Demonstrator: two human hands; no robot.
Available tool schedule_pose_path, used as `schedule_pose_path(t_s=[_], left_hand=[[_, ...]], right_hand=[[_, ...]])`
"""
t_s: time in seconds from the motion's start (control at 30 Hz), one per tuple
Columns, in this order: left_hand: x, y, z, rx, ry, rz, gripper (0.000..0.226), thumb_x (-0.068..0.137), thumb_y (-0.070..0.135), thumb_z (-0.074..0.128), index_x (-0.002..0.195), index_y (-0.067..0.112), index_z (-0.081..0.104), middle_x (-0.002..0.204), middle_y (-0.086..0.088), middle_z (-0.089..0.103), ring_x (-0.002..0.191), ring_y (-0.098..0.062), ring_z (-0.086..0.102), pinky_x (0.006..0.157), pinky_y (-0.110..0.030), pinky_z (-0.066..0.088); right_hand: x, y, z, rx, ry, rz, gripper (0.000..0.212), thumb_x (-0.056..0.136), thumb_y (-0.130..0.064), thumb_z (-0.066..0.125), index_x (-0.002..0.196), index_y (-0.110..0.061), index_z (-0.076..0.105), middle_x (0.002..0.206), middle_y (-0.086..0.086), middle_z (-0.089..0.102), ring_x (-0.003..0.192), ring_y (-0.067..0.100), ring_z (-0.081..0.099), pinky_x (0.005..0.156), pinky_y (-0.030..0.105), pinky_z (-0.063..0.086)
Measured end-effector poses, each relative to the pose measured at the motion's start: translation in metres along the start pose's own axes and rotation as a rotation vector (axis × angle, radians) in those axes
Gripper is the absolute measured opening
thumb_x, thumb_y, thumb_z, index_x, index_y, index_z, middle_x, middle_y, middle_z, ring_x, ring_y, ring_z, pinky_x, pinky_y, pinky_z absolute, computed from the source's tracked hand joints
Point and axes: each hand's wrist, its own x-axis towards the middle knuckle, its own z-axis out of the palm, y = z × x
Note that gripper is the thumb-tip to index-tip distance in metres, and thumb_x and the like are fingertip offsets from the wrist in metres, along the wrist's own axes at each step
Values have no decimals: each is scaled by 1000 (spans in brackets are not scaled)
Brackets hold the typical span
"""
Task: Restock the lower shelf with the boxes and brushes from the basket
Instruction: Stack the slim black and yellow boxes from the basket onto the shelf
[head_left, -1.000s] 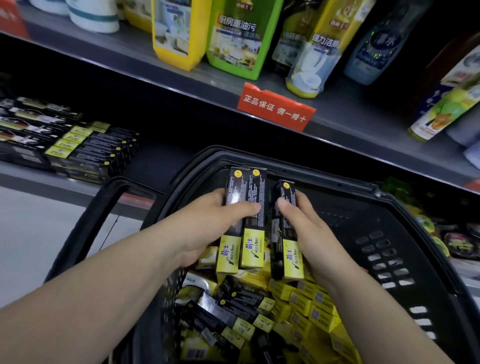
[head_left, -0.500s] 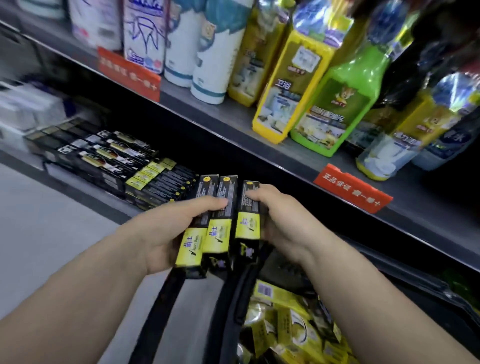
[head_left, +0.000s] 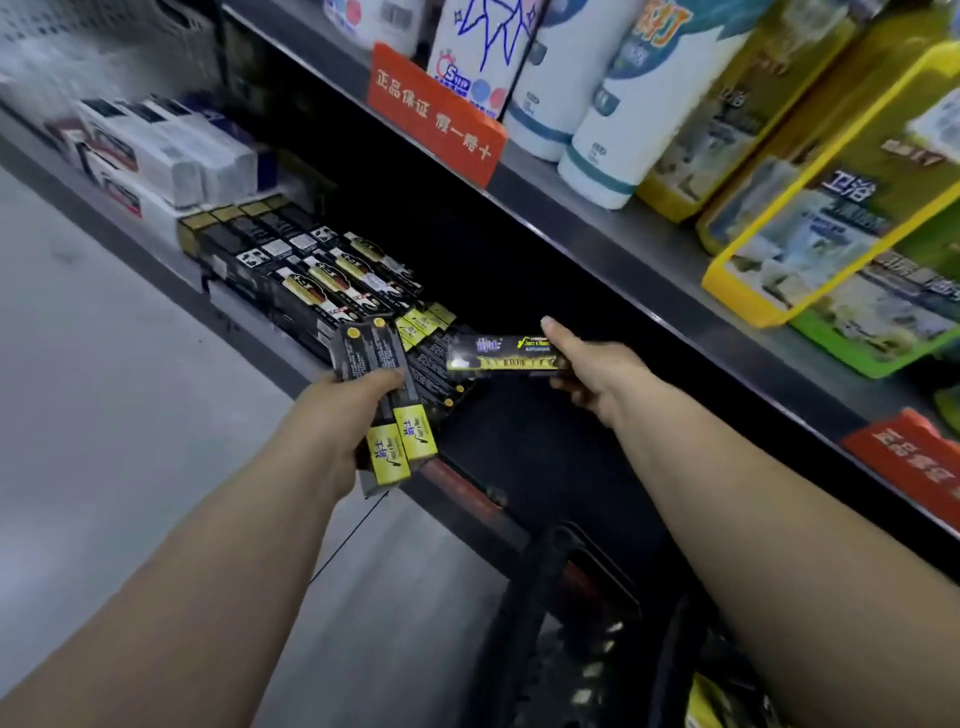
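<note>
My left hand (head_left: 332, 415) grips two long black-and-yellow boxes (head_left: 384, 400) side by side, just in front of the lower shelf's edge. My right hand (head_left: 587, 371) holds a third black-and-yellow box (head_left: 501, 353) level and sideways, over the dark gap on the lower shelf (head_left: 519, 431). Rows of the same black-and-yellow boxes (head_left: 431, 353) lie on the shelf just behind my hands. The black basket (head_left: 524, 623) sits at the bottom, with yellow packs showing inside it.
Black-and-gold boxes (head_left: 322, 275) and white boxes (head_left: 166, 156) fill the lower shelf to the left. The upper shelf (head_left: 649, 239) overhangs with white rolls, yellow and green cleaner bottles and red price tags (head_left: 436, 114). Grey floor lies on the left.
My hands have left the basket and reached the lower shelf. The three boxes, held together before, are split: two stay in my left hand, one is turned sideways in my right.
</note>
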Motion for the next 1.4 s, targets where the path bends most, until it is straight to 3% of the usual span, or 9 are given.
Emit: schedule_pose_path(t_s=[0.2, 0.33, 0.53, 0.77, 1.03, 1.13, 1.2, 1.33, 1.4], left_hand=[[23, -9, 11, -114, -21, -14, 28, 82, 11, 66, 107, 11, 54, 86, -14, 67, 67, -29, 64, 66, -47, 56], [36, -17, 18, -163, 26, -55, 35, 84, 4, 63, 115, 9, 47, 82, -11, 62, 61, -24, 62, 44, -38, 54], [47, -24, 24, -246, 52, -99, 38, 83, 2, 63, 119, 6, 49, 79, -9, 60, 55, -22, 59, 38, -34, 53], [54, -26, 25, -277, 81, -102, 31, 83, 1, 63, 110, 9, 51, 77, -9, 62, 55, -22, 61, 35, -33, 51], [47, -22, 24, -189, -123, -58, 23, 77, 7, 71, 99, 8, 64, 75, -10, 69, 59, -25, 66, 58, -44, 59], [41, -18, 24, -180, -200, -58, 15, 74, 9, 75, 87, 9, 67, 70, -10, 72, 56, -23, 69, 54, -48, 58], [38, -17, 24, -222, -207, -74, 15, 75, 12, 74, 86, 8, 65, 64, -8, 71, 51, -20, 68, 45, -38, 56], [39, -15, 20, -261, -53, -49, 23, 83, 25, 69, 100, 10, 61, 60, -1, 64, 49, -12, 60, 42, -20, 50], [39, -14, 18, -297, -7, -44, 18, 88, 27, 63, 95, 11, 57, 54, 1, 61, 44, -11, 58, 41, -19, 48]], right_hand=[[49, -9, 27, -114, 77, -221, 32, 90, -41, 59, 101, -11, 62, 82, 1, 59, 67, 12, 51, 59, 24, 39], [78, -10, 49, -238, 116, -278, 30, 92, -37, 56, 97, -7, 59, 94, 9, 60, 74, 18, 52, 68, 26, 37], [101, 9, 81, -516, 44, -300, 37, 92, -37, 55, 115, -8, 54, 112, 12, 61, 85, 20, 51, 62, 26, 36], [91, 10, 93, -919, -139, -339, 46, 95, -12, 49, 139, -14, 36, 138, 14, 42, 120, 30, 48, 93, 30, 41], [17, -34, 64, -1038, -609, -882, 101, 74, -11, 76, 148, -34, 12, 154, 2, 11, 136, 22, 30, 105, 32, 39], [9, -37, 51, -1073, -550, -1010, 78, 72, -19, 78, 138, -25, 36, 147, 1, 27, 130, 18, 38, 102, 30, 41], [13, -37, 41, -1034, -478, -1033, 57, 69, -24, 79, 119, -20, 51, 122, 0, 46, 107, 17, 52, 90, 31, 46], [37, -28, 24, -996, -265, -864, 39, 77, -32, 75, 104, -12, 55, 87, -1, 51, 77, 17, 49, 60, 26, 29], [51, -21, 25, -978, -114, -699, 34, 90, -32, 60, 112, -7, 53, 90, 7, 53, 76, 20, 49, 61, 25, 28]])
